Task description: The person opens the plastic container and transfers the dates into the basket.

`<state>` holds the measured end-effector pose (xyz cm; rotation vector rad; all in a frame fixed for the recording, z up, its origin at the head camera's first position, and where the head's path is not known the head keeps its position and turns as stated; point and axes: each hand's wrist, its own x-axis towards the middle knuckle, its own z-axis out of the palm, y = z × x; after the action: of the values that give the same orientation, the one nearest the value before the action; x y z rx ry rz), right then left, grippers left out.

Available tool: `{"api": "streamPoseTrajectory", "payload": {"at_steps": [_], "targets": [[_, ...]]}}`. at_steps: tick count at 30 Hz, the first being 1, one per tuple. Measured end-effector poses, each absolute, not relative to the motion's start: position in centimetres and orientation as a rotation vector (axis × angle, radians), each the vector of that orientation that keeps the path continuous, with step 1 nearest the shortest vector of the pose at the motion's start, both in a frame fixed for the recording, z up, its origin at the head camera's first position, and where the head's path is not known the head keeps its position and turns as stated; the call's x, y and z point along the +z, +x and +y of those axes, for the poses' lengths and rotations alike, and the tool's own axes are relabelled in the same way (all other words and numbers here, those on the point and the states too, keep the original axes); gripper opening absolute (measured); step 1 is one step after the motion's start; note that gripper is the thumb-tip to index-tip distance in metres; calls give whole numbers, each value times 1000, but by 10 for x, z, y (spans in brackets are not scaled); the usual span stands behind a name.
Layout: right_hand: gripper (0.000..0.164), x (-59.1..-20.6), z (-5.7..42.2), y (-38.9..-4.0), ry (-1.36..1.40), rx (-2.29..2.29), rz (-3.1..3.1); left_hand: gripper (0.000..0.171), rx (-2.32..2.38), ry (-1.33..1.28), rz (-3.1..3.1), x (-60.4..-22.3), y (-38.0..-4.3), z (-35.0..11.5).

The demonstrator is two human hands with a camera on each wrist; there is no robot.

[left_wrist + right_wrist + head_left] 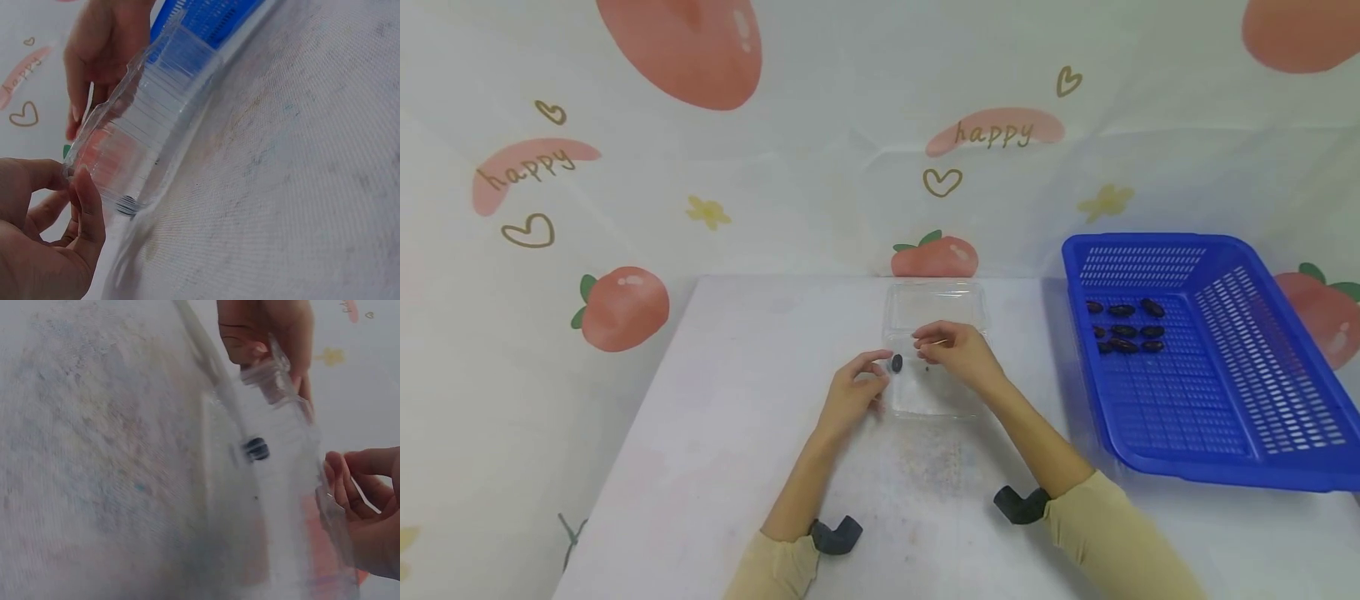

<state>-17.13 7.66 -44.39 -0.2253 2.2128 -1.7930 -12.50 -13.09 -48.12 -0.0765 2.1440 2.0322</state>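
Note:
A clear plastic clamshell box (936,400) lies on the table with its lid (936,304) folded back. Inside, by its left wall, sits one dark oblong fruit that looks like a date (897,363); a tiny dark speck (927,369) shows on the box floor. My left hand (853,392) pinches the box's left rim between thumb and forefinger, as the left wrist view shows. Above the box, near the lid's hinge, hovers my right hand (955,354). Its fingers are loosely bent, and nothing shows between them in the right wrist view.
A blue plastic basket (1195,471) stands to the right, holding several dark dates (1123,331) in rows at its left side. The white tabletop (737,375) meets a printed cloth backdrop (820,192) behind. Black wrist mounts (837,536) sit on both forearms.

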Motion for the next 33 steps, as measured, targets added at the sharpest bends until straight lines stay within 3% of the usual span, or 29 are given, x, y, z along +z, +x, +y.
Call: {"api": "streamPoseTrajectory", "payload": {"at_steps": [18, 33], "targets": [[29, -478, 57, -176, -139, -1570, 2446, 40, 2056, -79, 2131, -488, -128, -128], [38, -483, 47, -174, -258, -1470, 2455, 40, 2073, -77, 2116, -490, -127, -132]]}}
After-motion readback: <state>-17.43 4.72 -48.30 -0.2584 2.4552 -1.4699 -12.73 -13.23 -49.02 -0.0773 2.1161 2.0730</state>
